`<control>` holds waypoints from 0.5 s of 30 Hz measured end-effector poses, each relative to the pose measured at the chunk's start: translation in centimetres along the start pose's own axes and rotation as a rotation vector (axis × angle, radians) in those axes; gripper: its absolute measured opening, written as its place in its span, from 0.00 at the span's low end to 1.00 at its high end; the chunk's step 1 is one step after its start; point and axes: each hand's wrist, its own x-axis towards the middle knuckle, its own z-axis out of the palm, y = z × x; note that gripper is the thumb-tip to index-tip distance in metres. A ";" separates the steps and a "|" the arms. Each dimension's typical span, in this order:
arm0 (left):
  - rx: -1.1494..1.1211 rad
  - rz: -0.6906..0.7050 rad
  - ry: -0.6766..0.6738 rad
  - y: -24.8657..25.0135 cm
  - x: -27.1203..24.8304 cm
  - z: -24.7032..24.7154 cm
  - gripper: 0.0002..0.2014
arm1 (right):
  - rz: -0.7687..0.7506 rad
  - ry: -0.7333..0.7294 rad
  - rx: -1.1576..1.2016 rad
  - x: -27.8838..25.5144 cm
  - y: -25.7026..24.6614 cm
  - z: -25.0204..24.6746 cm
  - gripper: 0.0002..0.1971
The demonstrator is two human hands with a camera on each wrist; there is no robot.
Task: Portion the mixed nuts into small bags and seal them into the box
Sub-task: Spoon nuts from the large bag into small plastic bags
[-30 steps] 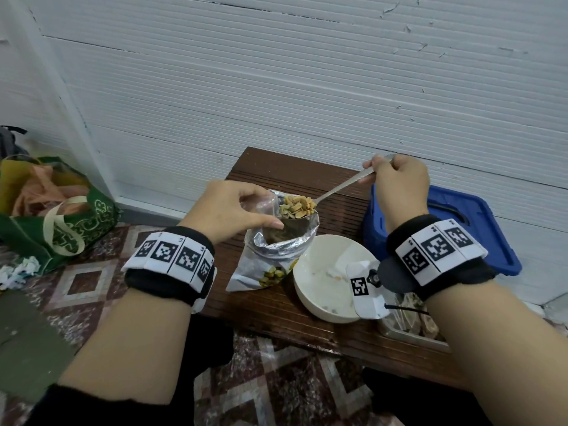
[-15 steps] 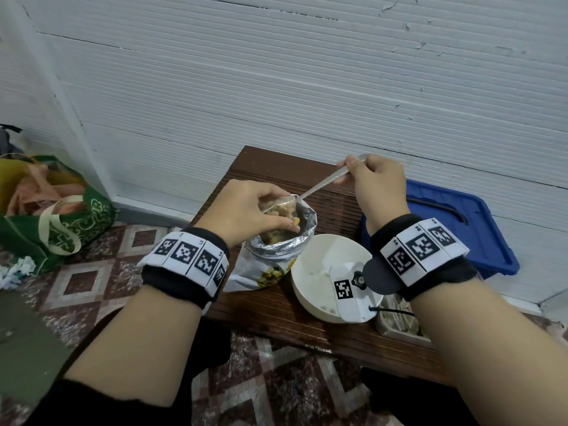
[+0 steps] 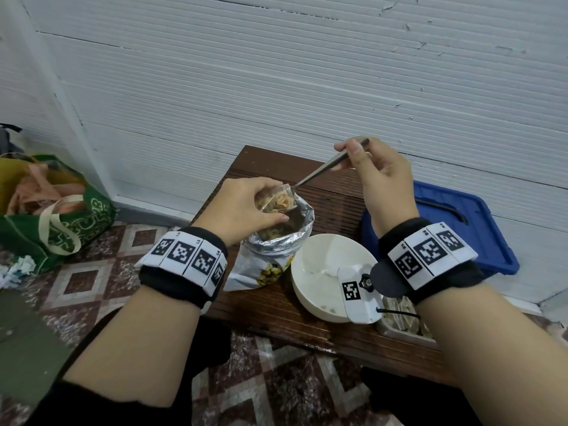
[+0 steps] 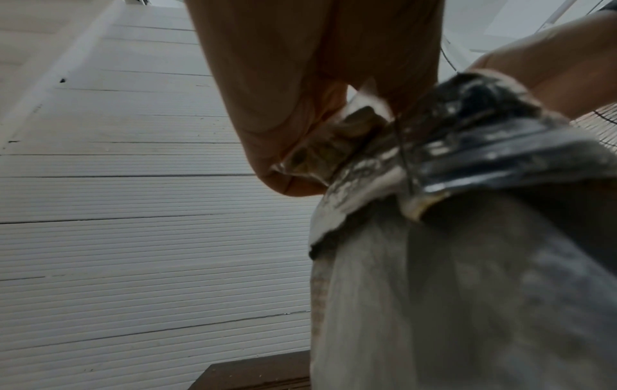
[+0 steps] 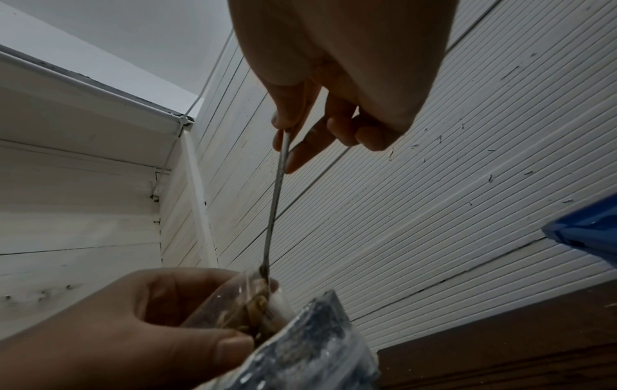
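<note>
A foil-lined nut packet stands open on the brown table. Just above its mouth my left hand pinches a small clear bag with nuts inside; the same small clear bag shows in the right wrist view. My right hand grips the handle of a metal spoon, held up and tilted so its bowl dips into the small bag's mouth. The spoon runs down from my fingers into the bag. The left wrist view shows the packet's rolled foil rim up close.
A white bowl sits right of the packet. A blue box lid lies at the table's right. A clear container with filled bags sits under my right wrist. A green shopping bag stands on the tiled floor, left. White panelled wall behind.
The loaded spoon moved left and tipped down into the small bag held by my left hand; my right hand rose higher. The nuts have gone from the spoon into the bag.
</note>
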 end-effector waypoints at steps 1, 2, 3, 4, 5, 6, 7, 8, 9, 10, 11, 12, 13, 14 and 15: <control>-0.004 0.001 0.010 0.0 0.0 0.1 0.26 | -0.004 -0.009 0.005 0.0 0.0 0.0 0.09; -0.012 0.002 0.019 0.0 0.0 0.2 0.24 | -0.010 -0.016 0.007 -0.1 0.0 -0.1 0.09; -0.026 -0.002 0.033 0.0 0.0 0.1 0.23 | -0.017 -0.017 0.005 -0.1 0.1 -0.1 0.09; -0.042 -0.012 0.048 -0.1 0.0 0.0 0.22 | -0.024 -0.011 0.004 0.0 0.1 -0.2 0.09; -0.056 -0.023 0.062 -0.1 0.0 -0.1 0.22 | -0.028 0.006 0.007 0.0 0.2 -0.3 0.09; -0.068 -0.033 0.075 -0.3 0.0 -0.3 0.22 | -0.029 0.035 0.013 0.1 0.2 -0.5 0.10; -0.078 -0.041 0.087 -0.4 0.0 -0.5 0.22 | -0.027 0.075 0.015 0.2 0.3 -0.6 0.10; -0.086 -0.046 0.098 -0.5 0.0 -0.8 0.22 | -0.027 0.126 0.012 0.2 0.3 -0.8 0.10; -0.094 -0.052 0.104 -0.7 -0.1 -1.0 0.22 | -0.027 0.184 0.001 0.3 0.4 -1.0 0.11; -0.104 -0.059 0.105 -0.9 -0.2 -1.2 0.21 | -0.023 0.243 -0.019 0.4 0.4 -1.1 0.12; -0.115 -0.064 0.104 -1.0 -0.3 -1.4 0.21 | -0.017 0.296 -0.045 0.4 0.5 -1.2 0.12; -0.124 -0.070 0.101 -1.1 -0.4 -1.6 0.20 | -0.009 0.333 -0.076 0.5 0.7 -1.3 0.13; -0.133 -0.074 0.095 -1.2 -0.4 -1.7 0.20 | -0.003 0.344 -0.112 0.4 0.8 -1.3 0.13; -0.145 -0.077 0.087 -1.3 -0.5 -1.8 0.19 | 0.004 0.328 -0.151 0.2 0.9 -1.1 0.13; -0.159 -0.076 0.073 -1.3 -0.5 -1.9 0.19 | 0.010 0.288 -0.179 0.0 1.0 -0.9 0.13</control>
